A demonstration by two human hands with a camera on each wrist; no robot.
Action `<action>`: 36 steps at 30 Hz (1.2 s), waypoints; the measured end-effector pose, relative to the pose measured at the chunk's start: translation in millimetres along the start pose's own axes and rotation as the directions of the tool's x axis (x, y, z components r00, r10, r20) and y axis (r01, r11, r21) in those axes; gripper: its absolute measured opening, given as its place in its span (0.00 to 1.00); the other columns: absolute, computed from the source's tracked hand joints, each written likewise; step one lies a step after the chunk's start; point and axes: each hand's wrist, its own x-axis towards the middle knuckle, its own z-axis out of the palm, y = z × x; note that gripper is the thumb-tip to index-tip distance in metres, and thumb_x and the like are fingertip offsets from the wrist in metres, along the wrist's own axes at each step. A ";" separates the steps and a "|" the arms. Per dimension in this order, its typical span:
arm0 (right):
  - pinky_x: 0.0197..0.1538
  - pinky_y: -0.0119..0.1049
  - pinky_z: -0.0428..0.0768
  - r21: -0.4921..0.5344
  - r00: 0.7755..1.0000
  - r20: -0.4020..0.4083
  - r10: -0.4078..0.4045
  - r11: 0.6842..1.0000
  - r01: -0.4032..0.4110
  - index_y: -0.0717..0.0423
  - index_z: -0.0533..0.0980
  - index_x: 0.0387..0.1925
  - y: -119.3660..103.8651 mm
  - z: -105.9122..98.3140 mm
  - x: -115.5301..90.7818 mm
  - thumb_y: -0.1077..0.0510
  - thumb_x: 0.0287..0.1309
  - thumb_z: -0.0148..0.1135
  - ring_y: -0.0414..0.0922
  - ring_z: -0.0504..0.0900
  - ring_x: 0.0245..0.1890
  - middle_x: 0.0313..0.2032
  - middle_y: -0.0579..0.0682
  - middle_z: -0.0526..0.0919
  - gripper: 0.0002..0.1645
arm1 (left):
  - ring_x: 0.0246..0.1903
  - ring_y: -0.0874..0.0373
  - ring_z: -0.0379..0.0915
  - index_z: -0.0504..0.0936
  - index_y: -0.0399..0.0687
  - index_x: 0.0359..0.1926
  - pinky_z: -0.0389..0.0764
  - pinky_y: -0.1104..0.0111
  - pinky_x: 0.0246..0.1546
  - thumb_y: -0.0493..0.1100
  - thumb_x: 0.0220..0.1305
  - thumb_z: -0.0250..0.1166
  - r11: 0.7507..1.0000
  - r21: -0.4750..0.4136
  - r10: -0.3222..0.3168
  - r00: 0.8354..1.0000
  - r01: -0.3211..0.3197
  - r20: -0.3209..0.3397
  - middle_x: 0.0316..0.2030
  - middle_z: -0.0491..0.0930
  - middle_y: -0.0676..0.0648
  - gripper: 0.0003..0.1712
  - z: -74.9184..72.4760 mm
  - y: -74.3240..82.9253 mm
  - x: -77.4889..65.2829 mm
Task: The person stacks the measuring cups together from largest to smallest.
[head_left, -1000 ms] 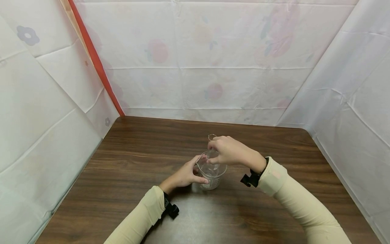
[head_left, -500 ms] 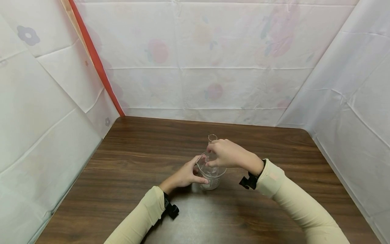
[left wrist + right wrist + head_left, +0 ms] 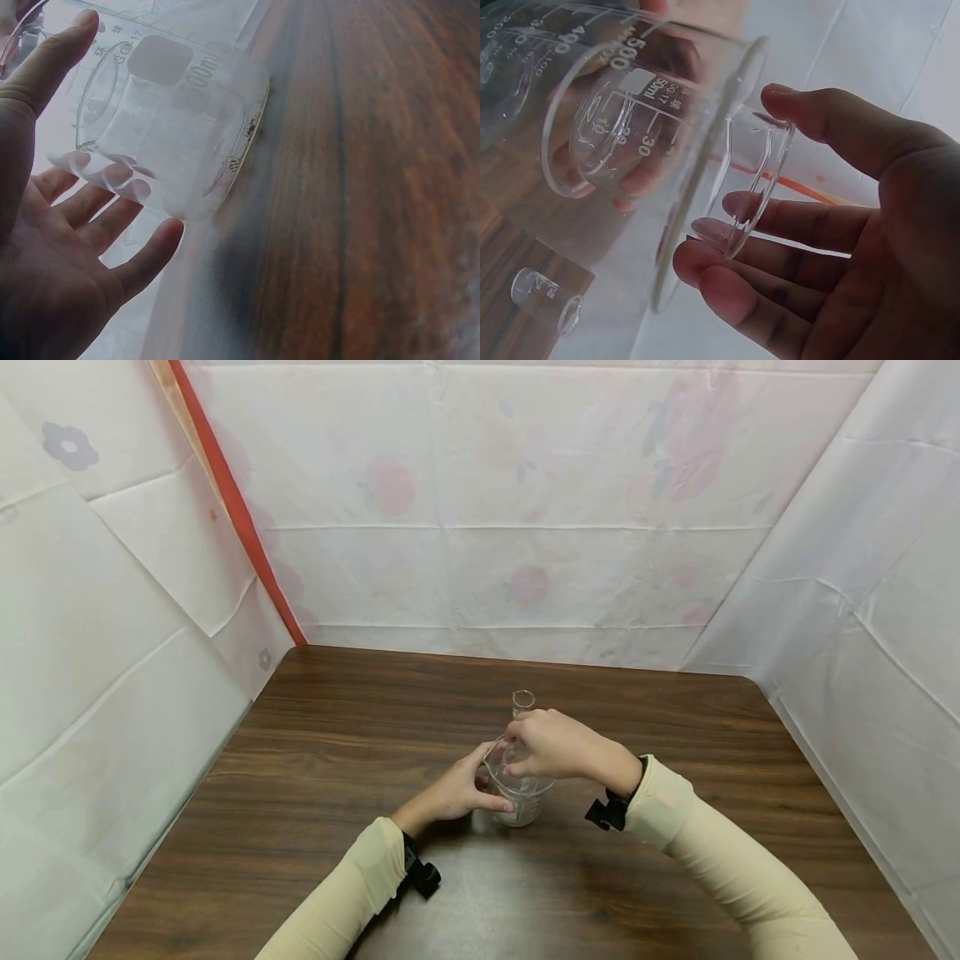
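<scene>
A large clear 500 ml glass beaker [image 3: 527,811] stands upright on the table. My left hand [image 3: 454,789] holds its side from the left, thumb in front and fingers around the back. My right hand [image 3: 564,745] is over its mouth and grips a small 50 ml beaker [image 3: 744,161] near the rim, thumb opposite the fingers. The small beaker's lower part is inside the large beaker [image 3: 562,45]. Inside, another glass rim [image 3: 549,142] shows around the small beaker's base. A separate small glass vessel [image 3: 522,700] stands just behind my right hand, its lower part hidden.
The dark wood table [image 3: 337,718] extends around the hands. White printed sheets [image 3: 480,577] hang along the back and both sides. A red strip [image 3: 240,518] runs down the back left corner.
My right hand has moved down and slightly left, lowering the small beaker into the large one. More of the vessel behind shows now. My left hand stays still.
</scene>
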 end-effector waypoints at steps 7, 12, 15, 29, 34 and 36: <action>0.37 0.33 0.80 -0.012 1.000 0.017 0.007 1.000 -0.006 0.57 0.82 0.43 -0.6 6.0 1.9 0.46 0.54 0.70 0.41 0.82 0.34 0.38 0.49 0.84 0.21 | 0.61 0.44 0.72 0.50 0.51 0.76 0.75 0.51 0.59 0.54 0.51 0.76 1.000 0.011 -0.026 1.000 0.025 0.015 0.73 0.57 0.44 0.59 -1.2 1.4 -1.3; 0.38 0.35 0.81 -0.018 0.999 0.033 0.019 1.000 -0.019 0.57 0.82 0.43 -1.9 8.8 2.9 0.47 0.54 0.70 0.42 0.82 0.35 0.38 0.51 0.85 0.21 | 0.60 0.43 0.72 0.50 0.51 0.76 0.73 0.49 0.60 0.55 0.51 0.76 0.999 0.006 -0.046 0.999 0.045 0.014 0.74 0.57 0.44 0.59 -1.2 1.7 -1.3; 0.41 0.38 0.82 -0.028 0.998 0.047 0.031 0.999 -0.029 0.57 0.82 0.45 -3.0 9.8 2.9 0.47 0.55 0.70 0.42 0.83 0.36 0.39 0.50 0.86 0.22 | 0.61 0.43 0.71 0.50 0.50 0.76 0.73 0.49 0.60 0.53 0.51 0.76 0.999 -0.003 -0.048 0.999 0.048 0.012 0.74 0.57 0.44 0.58 -0.8 1.6 -0.9; 0.52 0.43 0.81 -0.045 0.992 0.097 0.081 0.996 -0.077 0.55 0.82 0.48 -4.8 17.7 7.5 0.46 0.53 0.72 0.45 0.85 0.44 0.44 0.48 0.87 0.24 | 0.58 0.44 0.74 0.49 0.54 0.76 0.75 0.51 0.58 0.55 0.52 0.75 0.998 -0.016 -0.052 0.998 0.053 0.027 0.73 0.58 0.44 0.59 -0.5 0.3 -1.3; 0.49 0.40 0.82 -0.027 0.995 0.088 0.055 0.998 -0.053 0.53 0.83 0.48 -4.6 21.4 7.6 0.49 0.53 0.72 0.43 0.85 0.44 0.44 0.46 0.87 0.21 | 0.61 0.44 0.72 0.49 0.53 0.76 0.75 0.52 0.59 0.52 0.52 0.75 0.999 -0.023 -0.048 0.999 0.049 0.026 0.72 0.59 0.44 0.58 -0.2 -0.2 -0.4; 0.48 0.40 0.82 -0.030 0.996 0.079 0.034 0.999 -0.032 0.52 0.83 0.47 -4.6 23.3 7.6 0.51 0.52 0.72 0.43 0.85 0.43 0.43 0.45 0.88 0.20 | 0.60 0.46 0.73 0.49 0.53 0.76 0.75 0.52 0.59 0.51 0.52 0.76 0.998 -0.032 -0.043 0.999 0.044 0.031 0.72 0.61 0.44 0.58 0.1 -1.0 -0.2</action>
